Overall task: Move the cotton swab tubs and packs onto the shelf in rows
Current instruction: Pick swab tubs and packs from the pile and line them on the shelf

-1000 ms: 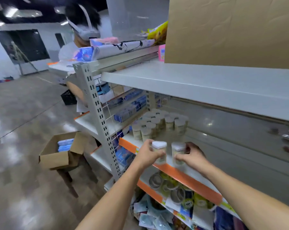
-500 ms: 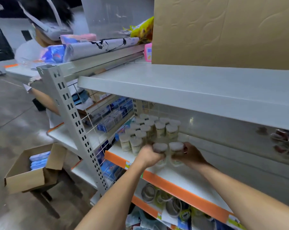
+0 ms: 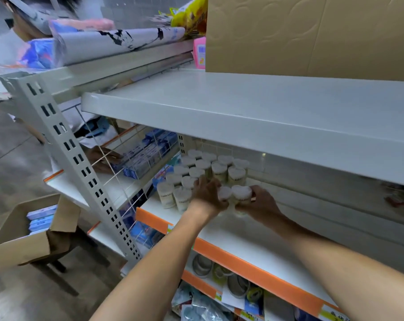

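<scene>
Two white-lidded cotton swab tubs, one (image 3: 224,193) in the left hand (image 3: 208,193) and one (image 3: 241,193) in the right hand (image 3: 261,201), sit side by side and touching, low over the white shelf (image 3: 242,242) with the orange front strip, just in front of the block of tubs already standing there (image 3: 203,172). Each hand's fingers are curled round its own tub, clamped on the sides; whether the bases already rest on the shelf I cannot tell, as the hands hide them. The step in hand looks like setting this pair down as the front of the two right-hand rows. The next move calls for lowering both tubs flat, nudging them back until they meet the tubs behind, then letting go without knocking neighbours. Further out, a slotted grey upright (image 3: 80,167) frames the bay, another person's hand (image 3: 103,158) rests at blue packs (image 3: 147,156) behind a wire divider, and an open cardboard box (image 3: 22,232) holding blue packs stands on a stool to the left.
</scene>
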Demonstrator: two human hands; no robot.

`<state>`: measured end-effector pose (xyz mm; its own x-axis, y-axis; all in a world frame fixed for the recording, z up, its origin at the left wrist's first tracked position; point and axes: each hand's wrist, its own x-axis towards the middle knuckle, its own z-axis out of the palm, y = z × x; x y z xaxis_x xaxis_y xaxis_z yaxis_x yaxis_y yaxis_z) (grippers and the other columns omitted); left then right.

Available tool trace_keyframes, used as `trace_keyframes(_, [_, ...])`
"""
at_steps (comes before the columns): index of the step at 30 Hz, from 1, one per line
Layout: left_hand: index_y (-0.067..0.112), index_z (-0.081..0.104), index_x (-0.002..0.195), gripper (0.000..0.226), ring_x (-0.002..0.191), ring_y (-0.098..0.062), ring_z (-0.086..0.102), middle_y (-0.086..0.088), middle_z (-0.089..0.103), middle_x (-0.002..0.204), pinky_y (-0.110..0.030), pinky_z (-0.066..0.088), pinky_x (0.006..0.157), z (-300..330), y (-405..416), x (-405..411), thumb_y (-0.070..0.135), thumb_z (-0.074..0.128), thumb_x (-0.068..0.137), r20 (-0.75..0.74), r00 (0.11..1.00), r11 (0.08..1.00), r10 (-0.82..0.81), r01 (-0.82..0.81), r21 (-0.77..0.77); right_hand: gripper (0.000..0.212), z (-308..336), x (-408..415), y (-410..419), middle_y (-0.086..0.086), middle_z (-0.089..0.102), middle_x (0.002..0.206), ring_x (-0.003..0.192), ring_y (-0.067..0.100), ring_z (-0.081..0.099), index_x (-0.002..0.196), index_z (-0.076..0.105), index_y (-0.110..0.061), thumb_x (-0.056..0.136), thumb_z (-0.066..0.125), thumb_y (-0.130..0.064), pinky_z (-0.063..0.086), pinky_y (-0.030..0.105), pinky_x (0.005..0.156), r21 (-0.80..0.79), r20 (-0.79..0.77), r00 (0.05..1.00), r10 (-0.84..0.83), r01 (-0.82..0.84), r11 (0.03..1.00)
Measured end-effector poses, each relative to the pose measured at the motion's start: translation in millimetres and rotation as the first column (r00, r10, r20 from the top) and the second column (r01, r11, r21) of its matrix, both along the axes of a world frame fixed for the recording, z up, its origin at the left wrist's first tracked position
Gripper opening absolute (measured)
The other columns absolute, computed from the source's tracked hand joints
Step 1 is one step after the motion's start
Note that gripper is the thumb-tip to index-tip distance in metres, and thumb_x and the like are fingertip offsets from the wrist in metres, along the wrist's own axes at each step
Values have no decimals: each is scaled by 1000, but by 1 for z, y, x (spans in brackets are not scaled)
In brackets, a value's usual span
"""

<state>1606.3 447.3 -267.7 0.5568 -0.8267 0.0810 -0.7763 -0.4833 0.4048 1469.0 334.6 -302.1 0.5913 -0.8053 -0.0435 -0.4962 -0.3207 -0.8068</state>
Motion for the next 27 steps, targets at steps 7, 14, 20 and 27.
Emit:
trace_keyframes(7, [18,64,117,42,115,-29,42,-7,50,125,-40,36,96,-3,-18,23,40,64,81,360,928,995,-90,95,2,56,-8,19,-2,6,59,111,99,20,59,114,60,-17,63,82,-23,55,37,82,-54,34,997,-64,66,996])
trace_keyframes(14, [18,61,114,35,110,-29,49,-6,58,117,-41,37,91,-4,-32,45,34,63,83,505,851,987,-146,159,18,47,-13,37,7,-4,57,99,84,2,54,103,58,-20,62,82,-15,44,19,63,-30,144,975,-170,176,984])
trace_keyframes(20, [18,55,120,40,112,-29,49,-7,58,119,-43,36,96,-10,-39,55,32,63,83,495,853,986,-166,161,53,45,-19,50,12,-3,59,100,85,9,57,104,55,-18,66,79,-11,45,20,66,-37,205,949,-241,254,967])
trace_keyframes(27, [15,49,126,39,118,-29,47,-7,55,126,-44,33,103,-17,-44,65,28,58,91,481,859,984,-176,169,59,52,-22,59,11,0,64,105,92,18,62,108,49,-18,69,83,-14,50,28,72,-14,210,930,-302,312,950])
